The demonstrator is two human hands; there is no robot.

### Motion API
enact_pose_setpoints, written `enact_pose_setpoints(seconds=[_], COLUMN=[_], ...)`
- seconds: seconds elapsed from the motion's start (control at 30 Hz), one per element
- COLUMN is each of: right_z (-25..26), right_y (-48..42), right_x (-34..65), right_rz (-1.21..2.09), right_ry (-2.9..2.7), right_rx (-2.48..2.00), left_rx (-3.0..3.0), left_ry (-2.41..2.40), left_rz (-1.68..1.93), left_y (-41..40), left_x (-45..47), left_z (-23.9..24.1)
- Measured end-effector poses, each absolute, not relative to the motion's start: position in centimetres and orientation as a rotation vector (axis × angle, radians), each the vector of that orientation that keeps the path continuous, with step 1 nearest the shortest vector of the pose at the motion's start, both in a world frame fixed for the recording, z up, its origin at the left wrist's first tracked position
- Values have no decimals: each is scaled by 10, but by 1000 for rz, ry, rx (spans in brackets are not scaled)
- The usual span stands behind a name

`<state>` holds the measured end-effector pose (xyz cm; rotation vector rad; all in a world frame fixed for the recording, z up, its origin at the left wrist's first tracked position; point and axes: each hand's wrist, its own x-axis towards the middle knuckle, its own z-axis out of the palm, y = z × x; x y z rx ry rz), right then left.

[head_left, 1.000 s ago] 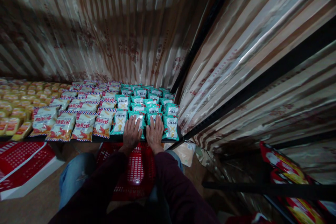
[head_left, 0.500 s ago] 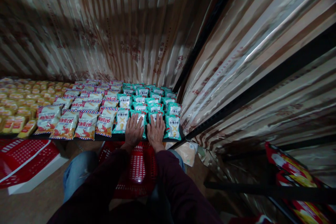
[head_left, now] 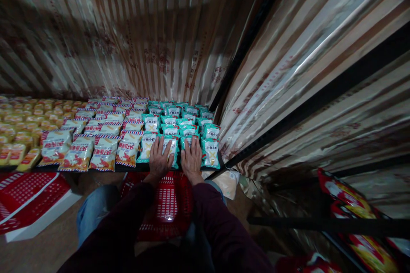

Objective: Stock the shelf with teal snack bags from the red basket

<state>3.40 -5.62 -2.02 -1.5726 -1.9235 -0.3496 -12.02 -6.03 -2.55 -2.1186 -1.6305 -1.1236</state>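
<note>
My left hand [head_left: 159,158] lies with its fingers stretched over the front row of teal-and-white snack bags, between the leftmost bag [head_left: 147,147] and the bag beside it [head_left: 172,148]. My right hand [head_left: 191,158] rests flat, fingers spread, against another front teal bag, which it mostly covers. To its right, the end bag [head_left: 211,153] leans upright, untouched. More teal bags [head_left: 170,121] stand in rows behind. Neither hand is closed round a bag.
White-and-orange snack bags [head_left: 102,153] and yellow packs [head_left: 17,153] fill the shelf leftward. Red baskets [head_left: 167,204] sit below. A black post [head_left: 253,149] slants at the right, before striped curtains [head_left: 144,30]. Red-and-yellow bags [head_left: 349,196] lie at lower right.
My left hand has shifted slightly left, from the second front teal bag toward the first. My right hand stays nearly in place on its bag.
</note>
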Motion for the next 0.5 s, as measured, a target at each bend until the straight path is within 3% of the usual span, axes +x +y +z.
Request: enact_pose_setpoints(seconds=[0.5], right_z=[-5], right_y=[-34], right_x=[38], right_rz=[-368], right_ry=[-1950], right_rx=[-1570], left_rx=[-2112], left_ry=[-1606], left_rz=[-1095], left_y=[-47], left_x=[-109], left_z=[-6])
